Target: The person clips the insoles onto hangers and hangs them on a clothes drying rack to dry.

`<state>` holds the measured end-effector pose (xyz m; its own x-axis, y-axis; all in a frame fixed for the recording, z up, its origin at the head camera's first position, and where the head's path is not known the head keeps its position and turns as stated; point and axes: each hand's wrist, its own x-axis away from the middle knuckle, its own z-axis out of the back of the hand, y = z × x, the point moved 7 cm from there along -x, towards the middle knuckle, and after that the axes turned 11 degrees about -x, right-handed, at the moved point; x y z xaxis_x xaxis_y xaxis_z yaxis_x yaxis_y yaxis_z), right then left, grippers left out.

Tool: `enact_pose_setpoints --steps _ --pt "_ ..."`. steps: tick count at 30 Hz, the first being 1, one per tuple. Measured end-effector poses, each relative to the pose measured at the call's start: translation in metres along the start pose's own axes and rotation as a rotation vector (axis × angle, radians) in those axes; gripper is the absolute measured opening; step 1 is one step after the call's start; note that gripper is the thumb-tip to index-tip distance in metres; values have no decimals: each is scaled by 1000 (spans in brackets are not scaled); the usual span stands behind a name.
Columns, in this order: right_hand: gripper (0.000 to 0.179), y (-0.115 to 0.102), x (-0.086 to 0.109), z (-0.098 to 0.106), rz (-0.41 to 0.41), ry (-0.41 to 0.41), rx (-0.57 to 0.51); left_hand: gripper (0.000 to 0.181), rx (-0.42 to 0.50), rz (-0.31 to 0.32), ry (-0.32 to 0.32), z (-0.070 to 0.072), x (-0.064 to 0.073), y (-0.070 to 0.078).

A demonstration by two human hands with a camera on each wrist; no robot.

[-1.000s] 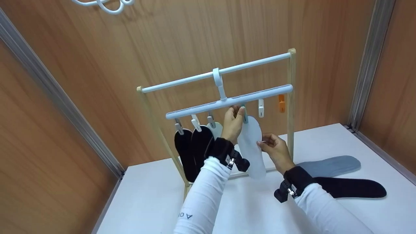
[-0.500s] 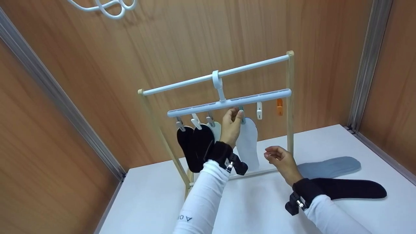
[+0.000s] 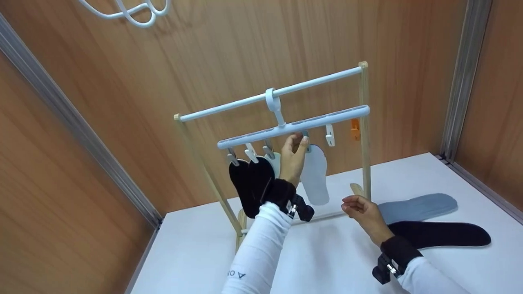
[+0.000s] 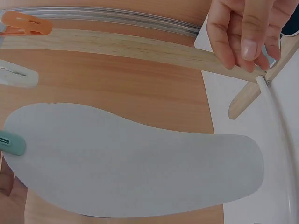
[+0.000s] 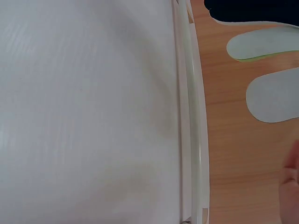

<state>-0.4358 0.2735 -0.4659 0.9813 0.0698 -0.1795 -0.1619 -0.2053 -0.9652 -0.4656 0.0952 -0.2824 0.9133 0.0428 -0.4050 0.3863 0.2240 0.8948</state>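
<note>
My left hand (image 3: 292,159) is raised under the hanger bar (image 3: 294,127), thumb and fingers pinching the teal clip (image 4: 13,143). From that clip hangs a pale grey insole (image 3: 315,175), seen broadside in the left wrist view. My right hand (image 3: 365,216) is apart from it, lower and to the right, fingers loosely bent with nothing in them. Left of my left hand, two black insoles (image 3: 242,181) and a pale greenish insole (image 3: 278,162), partly hidden by that hand, hang from other clips. A white clip (image 3: 330,135) and an orange clip (image 3: 355,130) hold nothing.
The hanger hooks over the white rail (image 3: 229,108) of a wooden-legged rack (image 3: 365,143). On the white table (image 3: 196,249), a grey insole (image 3: 419,207) and a black insole (image 3: 445,234) lie at the right. White looped wire (image 3: 141,23) shows at the top left.
My right hand has let go of the pale grey insole and moved down to the right. My left hand has stayed at the teal clip. The hanging insoles and bar have swung slightly.
</note>
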Motion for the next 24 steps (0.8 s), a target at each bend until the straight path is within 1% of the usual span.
enact_pose_setpoints --steps 5,8,13,16,19,24 --pt "34 6 6 9 -2 12 18 39 11 -13 11 1 0 0" --pt "36 6 8 14 6 4 34 40 16 -28 17 4 -1 0" --pt "35 5 9 22 18 16 54 41 0 -24 28 9 0 -1" --pt "35 4 10 26 24 -4 76 42 -2 -14 52 14 1 -3" --pt "34 4 12 32 28 -27 107 42 -3 -21 75 19 3 -3" --pt "36 7 13 48 9 -21 157 39 -12 -51 127 28 9 1"
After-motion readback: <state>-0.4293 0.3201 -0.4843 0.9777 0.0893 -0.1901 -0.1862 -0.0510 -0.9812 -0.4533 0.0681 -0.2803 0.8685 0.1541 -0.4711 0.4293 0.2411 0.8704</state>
